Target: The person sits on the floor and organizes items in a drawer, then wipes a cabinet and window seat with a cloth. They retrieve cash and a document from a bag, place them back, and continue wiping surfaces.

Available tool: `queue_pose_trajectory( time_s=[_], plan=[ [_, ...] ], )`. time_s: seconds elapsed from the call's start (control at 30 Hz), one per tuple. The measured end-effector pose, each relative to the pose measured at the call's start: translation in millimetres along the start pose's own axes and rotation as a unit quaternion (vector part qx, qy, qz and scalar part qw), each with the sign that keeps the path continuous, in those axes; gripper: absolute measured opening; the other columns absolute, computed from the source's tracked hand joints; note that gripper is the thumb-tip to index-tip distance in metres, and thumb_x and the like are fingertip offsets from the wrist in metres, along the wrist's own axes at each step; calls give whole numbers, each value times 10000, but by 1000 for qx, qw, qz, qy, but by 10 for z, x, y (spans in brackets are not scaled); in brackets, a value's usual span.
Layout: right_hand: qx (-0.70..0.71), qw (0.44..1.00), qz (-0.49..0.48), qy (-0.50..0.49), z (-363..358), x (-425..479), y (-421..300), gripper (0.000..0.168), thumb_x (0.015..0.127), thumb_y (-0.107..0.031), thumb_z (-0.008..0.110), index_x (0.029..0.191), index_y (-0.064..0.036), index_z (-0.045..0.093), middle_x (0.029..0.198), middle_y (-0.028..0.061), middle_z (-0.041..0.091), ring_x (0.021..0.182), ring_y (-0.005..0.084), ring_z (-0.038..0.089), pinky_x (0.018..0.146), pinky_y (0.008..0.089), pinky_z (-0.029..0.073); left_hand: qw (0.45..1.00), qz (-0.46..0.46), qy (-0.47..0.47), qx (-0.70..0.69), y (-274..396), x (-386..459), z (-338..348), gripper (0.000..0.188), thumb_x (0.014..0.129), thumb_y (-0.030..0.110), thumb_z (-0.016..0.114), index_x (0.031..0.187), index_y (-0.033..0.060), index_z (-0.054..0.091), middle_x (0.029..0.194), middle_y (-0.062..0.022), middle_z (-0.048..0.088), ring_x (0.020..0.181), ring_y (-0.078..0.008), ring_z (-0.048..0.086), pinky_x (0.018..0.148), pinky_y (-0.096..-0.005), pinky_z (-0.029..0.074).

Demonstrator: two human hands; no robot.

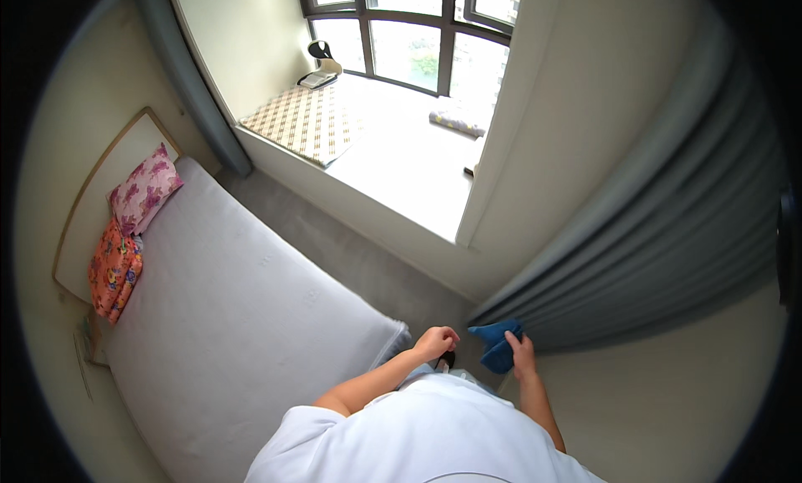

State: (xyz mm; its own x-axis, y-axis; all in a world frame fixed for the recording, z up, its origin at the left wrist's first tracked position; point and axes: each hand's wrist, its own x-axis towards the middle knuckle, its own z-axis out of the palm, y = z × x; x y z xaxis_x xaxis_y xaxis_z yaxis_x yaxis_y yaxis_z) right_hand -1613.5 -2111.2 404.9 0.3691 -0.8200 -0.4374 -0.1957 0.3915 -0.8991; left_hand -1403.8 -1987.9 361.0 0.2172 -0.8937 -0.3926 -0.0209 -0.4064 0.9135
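A folded blue cloth (499, 351) hangs from my right hand (522, 353), which grips its right side beside the grey curtain. My left hand (437, 343) is held before my body with its fingers curled, just off the corner of the bed; whether anything small is inside it cannot be told. To the left lies the mattress with its pale grey cover (250, 295). At its head rest a pink floral pillow (147, 192) and an orange floral pillow or cloth (116, 270).
Grey curtain (651, 251) hangs at the right. A window sill (401, 163) ahead bears a checked mat (304, 123), an open book (318, 78) and a rolled grey cloth (457, 122). A strip of grey floor (351, 248) runs between bed and sill wall.
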Motion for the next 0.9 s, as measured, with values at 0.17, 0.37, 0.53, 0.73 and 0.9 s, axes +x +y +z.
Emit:
queue_pose_trajectory(
  time_s=[0.17, 0.37, 0.53, 0.73, 0.9],
  plan=[
    [-79, 993, -42, -78, 375, 875, -569, 343, 859, -260, 609, 1081, -1, 577, 972, 55, 610, 870, 131, 548, 815, 279, 433, 1000, 4, 14, -17, 281, 794, -153, 205, 787, 58, 479, 902, 3, 640, 780, -106, 658, 702, -182, 632, 657, -307, 501],
    [-67, 992, -37, -102, 763, 1676, -900, 343, 889, -241, 573, 1130, 2, 549, 1007, 67, 603, 906, 139, 544, 844, 292, 424, 994, 46, 52, 84, 572, 1830, -749, 180, 740, 64, 492, 820, 17, 647, 726, -120, 656, 675, -214, 635, 640, -341, 495],
    [-82, 992, -34, -95, 1267, 2427, -1203, 332, 897, -225, 561, 1137, 4, 540, 1016, 55, 595, 906, 123, 542, 840, 280, 424, 994, 55, -15, 93, 921, 2777, -1392, 215, 700, 56, 530, 877, -20, 625, 779, -184, 646, 732, -303, 630, 672, -374, 486],
    [5, 998, 19, -59, 2168, 3227, -1448, 293, 903, -186, 551, 1127, 2, 540, 1002, 41, 600, 893, 105, 545, 807, 257, 444, 964, 16, -129, 232, 974, 3744, -2498, 227, 722, 115, 545, 906, 21, 641, 888, -210, 635, 860, -365, 599, 746, -414, 473],
    [-15, 999, 33, 29, 2816, 3714, -1387, 294, 892, -171, 564, 1121, 13, 551, 993, 41, 612, 900, 110, 546, 812, 254, 442, 938, -40, -186, 289, 857, 4315, -3364, 243, 760, 133, 516, 933, 64, 673, 936, -162, 656, 906, -313, 615, 792, -387, 482]
  ],
)
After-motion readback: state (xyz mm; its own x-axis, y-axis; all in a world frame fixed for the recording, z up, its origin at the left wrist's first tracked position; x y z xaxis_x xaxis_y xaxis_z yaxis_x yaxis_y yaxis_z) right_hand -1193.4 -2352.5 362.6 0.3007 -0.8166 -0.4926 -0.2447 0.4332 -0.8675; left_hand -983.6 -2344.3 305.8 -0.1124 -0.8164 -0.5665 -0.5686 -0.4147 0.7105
